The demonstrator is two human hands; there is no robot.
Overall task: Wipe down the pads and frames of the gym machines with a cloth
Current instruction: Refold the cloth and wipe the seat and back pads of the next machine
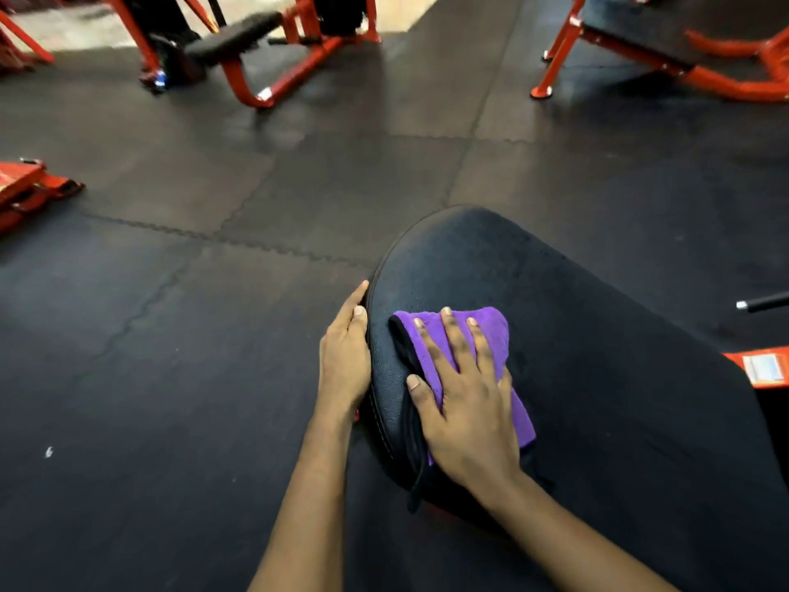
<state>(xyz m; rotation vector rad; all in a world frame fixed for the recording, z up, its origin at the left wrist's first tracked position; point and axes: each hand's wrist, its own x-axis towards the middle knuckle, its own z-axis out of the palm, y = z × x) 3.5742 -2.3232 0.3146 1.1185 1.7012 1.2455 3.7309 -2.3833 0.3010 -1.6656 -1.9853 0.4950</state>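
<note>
A long black padded bench pad runs from the middle of the view to the lower right. A purple cloth with a black edge lies on the pad's near left part. My right hand presses flat on the cloth, fingers spread. My left hand grips the pad's left rim, thumb on top and fingers along the side. Part of the cloth hangs down over the pad's edge.
Black rubber floor tiles surround the pad. A red-framed machine with a black seat stands at the back left, another red frame at the back right, red parts at the left edge. A red label plate and black bar sit right.
</note>
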